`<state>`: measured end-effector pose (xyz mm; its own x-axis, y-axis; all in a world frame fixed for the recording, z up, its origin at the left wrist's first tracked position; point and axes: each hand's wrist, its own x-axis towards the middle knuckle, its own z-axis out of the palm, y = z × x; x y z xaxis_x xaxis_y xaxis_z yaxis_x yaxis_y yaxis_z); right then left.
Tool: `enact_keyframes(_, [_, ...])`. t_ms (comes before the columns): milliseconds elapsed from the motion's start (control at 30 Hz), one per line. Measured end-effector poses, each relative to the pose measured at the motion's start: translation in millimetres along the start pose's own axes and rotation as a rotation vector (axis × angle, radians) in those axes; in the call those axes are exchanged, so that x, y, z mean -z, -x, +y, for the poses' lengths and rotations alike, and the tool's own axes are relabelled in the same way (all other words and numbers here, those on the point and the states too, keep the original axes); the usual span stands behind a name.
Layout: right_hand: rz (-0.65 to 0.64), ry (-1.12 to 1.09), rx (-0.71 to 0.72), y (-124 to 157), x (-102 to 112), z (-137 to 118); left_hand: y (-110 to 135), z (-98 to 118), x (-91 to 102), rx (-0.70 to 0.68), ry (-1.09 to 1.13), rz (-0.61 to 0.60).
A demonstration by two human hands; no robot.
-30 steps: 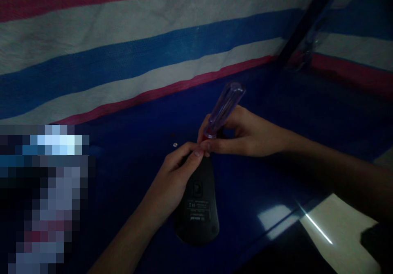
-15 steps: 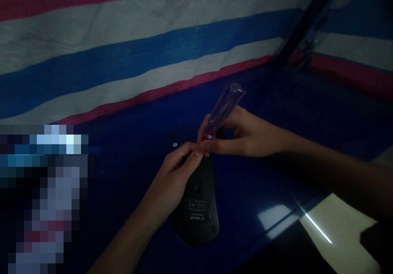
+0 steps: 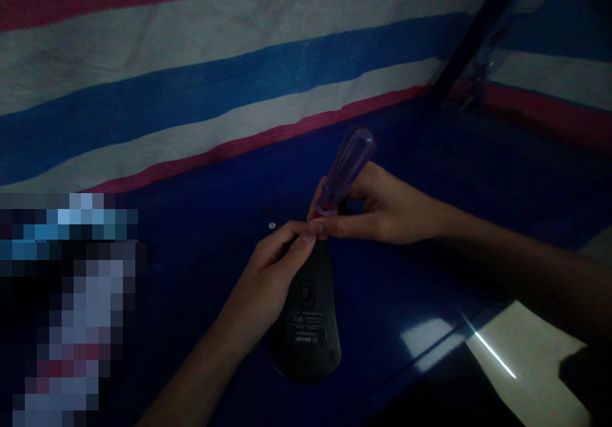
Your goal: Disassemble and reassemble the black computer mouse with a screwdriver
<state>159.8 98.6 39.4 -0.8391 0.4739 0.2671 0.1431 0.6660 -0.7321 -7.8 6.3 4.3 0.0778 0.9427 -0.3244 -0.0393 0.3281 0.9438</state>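
Observation:
A black computer mouse (image 3: 312, 344) lies upside down on the blue tabletop, its label and sensor window facing up. Over its far left side, my left hand (image 3: 275, 264) grips it, with thumb and forefinger closed together near the far end. My right hand (image 3: 368, 207) is closed around the lower part of a screwdriver (image 3: 348, 166) with a clear purplish handle and a red collar. The screwdriver leans to the right, pointing down at the mouse's far end. Its tip is hidden behind my fingers, which meet there.
A small shiny round piece (image 3: 272, 225) rests on the blue tabletop (image 3: 201, 223) left of my fingers. Striped sheeting (image 3: 215, 70) hangs behind, with a dark post (image 3: 473, 38) at the back right. A pixelated area covers the lower left. Something pale (image 3: 526, 357) shows at lower right.
The screwdriver handle has turned slightly and tipped a little to the left. Both hands and the mouse stay nearly in place.

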Motion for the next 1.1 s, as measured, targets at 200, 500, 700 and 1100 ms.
enact_keyframes(200, [0.114, 0.076, 0.015, -0.4, -7.2, 1.3, 0.0, -2.3, 1.3, -0.01, -0.038, 0.009])
enact_keyframes(500, [-0.092, -0.211, -0.017, -0.6, -3.1, -1.7, -0.5, -2.5, 0.7, -0.009, 0.022, -0.025])
enact_keyframes(700, [0.049, -0.038, -0.021, -0.9, -7.1, -0.3, 0.7, -1.9, 1.1, -0.023, 0.033, -0.023])
enact_keyframes(1100, [-0.111, -0.231, -0.028, 0.3, -3.8, -1.1, -1.5, -4.1, 1.2, -0.047, 0.028, -0.039])
